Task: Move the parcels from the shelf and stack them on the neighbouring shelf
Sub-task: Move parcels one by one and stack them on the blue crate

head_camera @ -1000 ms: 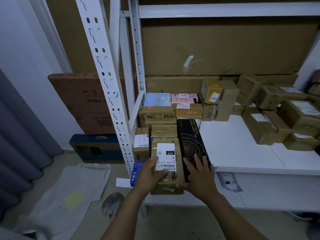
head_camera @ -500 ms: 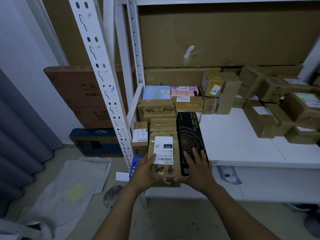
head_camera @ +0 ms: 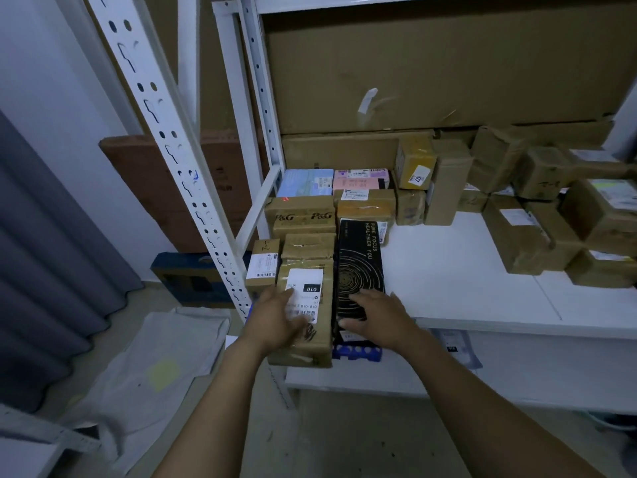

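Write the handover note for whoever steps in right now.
Left hand: fingers flat on the brown labelled parcel at the shelf's front left corner.
Right hand: flat on the black box beside it.
Done: neat rows packed behind, back past the P&G box.
Left: the loose pile at the right end probably still needs stacking.

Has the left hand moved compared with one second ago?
Yes. The left hand slid forward along the brown parcel; it now overlaps the white label.
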